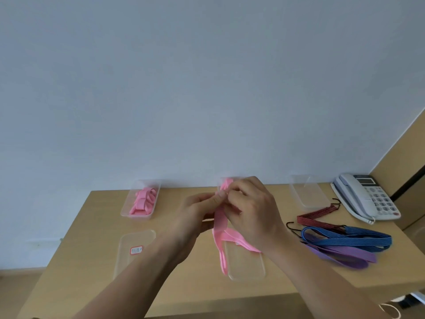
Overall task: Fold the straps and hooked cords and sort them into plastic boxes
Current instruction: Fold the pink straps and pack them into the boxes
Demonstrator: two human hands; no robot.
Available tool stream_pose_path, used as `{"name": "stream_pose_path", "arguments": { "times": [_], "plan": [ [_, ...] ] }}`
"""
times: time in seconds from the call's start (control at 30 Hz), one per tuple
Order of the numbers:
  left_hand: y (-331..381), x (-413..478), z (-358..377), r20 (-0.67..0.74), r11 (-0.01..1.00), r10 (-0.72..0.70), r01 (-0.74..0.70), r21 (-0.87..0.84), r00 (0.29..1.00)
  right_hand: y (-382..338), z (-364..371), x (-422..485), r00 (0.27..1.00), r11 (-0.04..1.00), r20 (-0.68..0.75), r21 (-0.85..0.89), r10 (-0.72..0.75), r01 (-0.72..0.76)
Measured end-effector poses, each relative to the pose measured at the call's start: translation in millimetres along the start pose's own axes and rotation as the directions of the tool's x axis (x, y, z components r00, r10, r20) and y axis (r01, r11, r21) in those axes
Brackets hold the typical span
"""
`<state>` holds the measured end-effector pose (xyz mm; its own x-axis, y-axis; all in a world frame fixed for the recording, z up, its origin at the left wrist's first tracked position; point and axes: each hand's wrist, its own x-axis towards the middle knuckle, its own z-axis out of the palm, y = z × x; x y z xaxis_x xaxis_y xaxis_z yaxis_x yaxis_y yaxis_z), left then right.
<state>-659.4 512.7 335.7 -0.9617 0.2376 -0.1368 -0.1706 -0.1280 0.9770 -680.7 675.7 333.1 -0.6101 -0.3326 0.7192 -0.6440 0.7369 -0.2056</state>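
Both hands hold a pink strap [220,223] up over the middle of the wooden table [92,238]. My left hand [199,217] pinches its upper part, and my right hand [250,208] grips the folded top beside it. The strap's loose loops hang down onto a clear lid [247,265]. A clear box [140,201] at the back left holds folded pink straps. On the right lie a red hooked cord [316,214], a blue hooked cord [345,240] and purple straps [345,255].
A second clear lid [134,249] with a red label lies front left. An empty clear box [308,194] stands at the back right, another sits partly hidden behind my hands. A white telephone [365,199] is at the far right. A wall rises behind the table.
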Motion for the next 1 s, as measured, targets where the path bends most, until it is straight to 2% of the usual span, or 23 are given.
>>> {"name": "stream_pose_path", "arguments": {
  "times": [0.1, 0.23, 0.33, 0.57, 0.63, 0.7, 0.8, 0.87, 1.0],
  "plan": [
    [-3.1, 4.7, 6.2, -0.010, 0.996, 0.013, -0.014, -0.089, 1.000, 6.8, -1.7, -9.2, 1.000, 1.000, -0.029, 0.016, -0.011, 0.012],
    [-7.5, 9.6, 12.4, -0.058, 0.994, -0.008, 0.002, -0.109, 0.998, 14.6, -6.6, -12.0, 1.000, 0.999, 0.002, 0.039, 0.021, -0.021],
    [-8.0, 10.9, 17.1, -0.081, 1.000, -0.004, 0.002, -0.025, 0.997, 14.8, -9.3, -16.2, 0.999, 0.995, 0.048, 0.097, 0.019, -0.023],
    [-19.4, 12.3, 26.1, -0.228, 0.987, 0.038, -0.001, 0.161, 0.973, 19.0, -20.5, -5.4, 0.968, 0.927, 0.159, 0.292, 0.194, -0.234],
    [-22.1, 12.0, 28.9, -0.236, 0.979, 0.065, -0.016, 0.202, 0.970, 19.0, -22.8, -2.9, 0.933, 0.875, 0.210, 0.335, 0.291, -0.349],
    [-23.5, 12.3, 30.4, -0.236, 0.974, 0.092, -0.038, 0.223, 0.967, 21.2, -24.3, 0.3, 0.866, 0.809, 0.334, 0.341, 0.372, -0.479],
    [-25.6, 13.3, 29.4, -0.233, 0.969, 0.105, -0.047, 0.242, 0.967, 22.9, -28.0, 4.7, 0.763, 0.754, 0.523, 0.303, 0.380, -0.583],
    [-27.0, 12.3, 29.6, -0.237, 0.973, 0.098, -0.043, 0.226, 0.967, 21.1, -30.8, 5.4, 0.778, 0.762, 0.515, 0.319, 0.360, -0.564],
    [-30.2, 14.6, 32.2, -0.298, 0.994, 0.041, -0.008, 0.113, 0.954, 19.9, -29.5, 3.9, 0.846, 0.781, 0.364, 0.357, 0.389, -0.513]
  ]
}}
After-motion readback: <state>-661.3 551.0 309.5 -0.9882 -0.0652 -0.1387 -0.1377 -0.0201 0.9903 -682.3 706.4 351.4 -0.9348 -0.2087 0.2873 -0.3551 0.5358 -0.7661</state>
